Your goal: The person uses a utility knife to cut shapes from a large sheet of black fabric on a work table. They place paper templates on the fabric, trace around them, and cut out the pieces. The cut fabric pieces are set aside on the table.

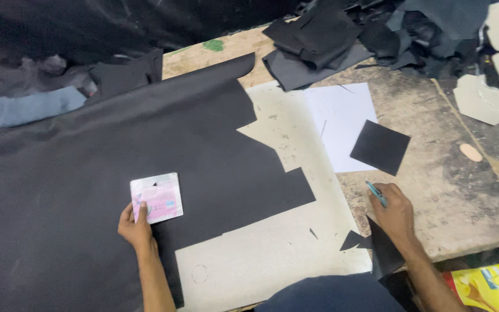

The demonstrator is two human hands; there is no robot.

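— Our two hands first: what do we see of them from the head camera?

— Our left hand (136, 224) pinches one small pinkish square card (157, 198) by its lower left corner, thumb on top, pressing it flat on the big black leather sheet (116, 167). Our right hand (393, 212) is closed around one thin teal pen-like tool (376, 193), its tip pointing up and away from us, and rests on the worn wooden table (463, 196) just beside the pale cutting board (284, 242).

— And the card, where exactly?

— On the sheet's lower middle, near the stepped cut edge, well apart from the right hand.

— What else can we count?

— One cut black square (380, 147), lying half on one white paper sheet (342, 124). Two small black offcuts by the right wrist: a triangle (351, 240) on the board and a larger pointed piece (385, 254) hanging off the table edge. One small tan oval (470, 152) on the table. One heap of dark scraps (342, 34) at the far side; how many pieces lie in it we cannot tell. Pale pattern pieces (492, 101) sit at the far right, at least two.
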